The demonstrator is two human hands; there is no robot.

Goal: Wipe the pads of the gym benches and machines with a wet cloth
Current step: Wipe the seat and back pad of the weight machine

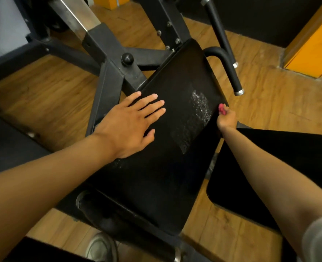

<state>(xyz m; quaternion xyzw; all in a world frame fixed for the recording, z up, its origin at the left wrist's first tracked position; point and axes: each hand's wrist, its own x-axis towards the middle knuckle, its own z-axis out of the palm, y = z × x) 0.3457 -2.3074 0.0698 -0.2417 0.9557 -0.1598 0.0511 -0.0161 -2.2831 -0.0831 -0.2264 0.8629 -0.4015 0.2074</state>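
black pad (156, 163), scuffed whitish patch, pink cloth (222, 108) at its right edge

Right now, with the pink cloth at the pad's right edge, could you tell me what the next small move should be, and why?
Probably sweep the pink cloth, pinched in the right hand, leftward over the black pad. The cloth sits at the pad's right edge beside a wet streak, most of the pad looks dry, and the left hand lies flat, steadying it.

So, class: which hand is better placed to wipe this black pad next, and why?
Right. The right hand already pinches the pink cloth at the pad's edge; the left hand lies flat on it, holding nothing.
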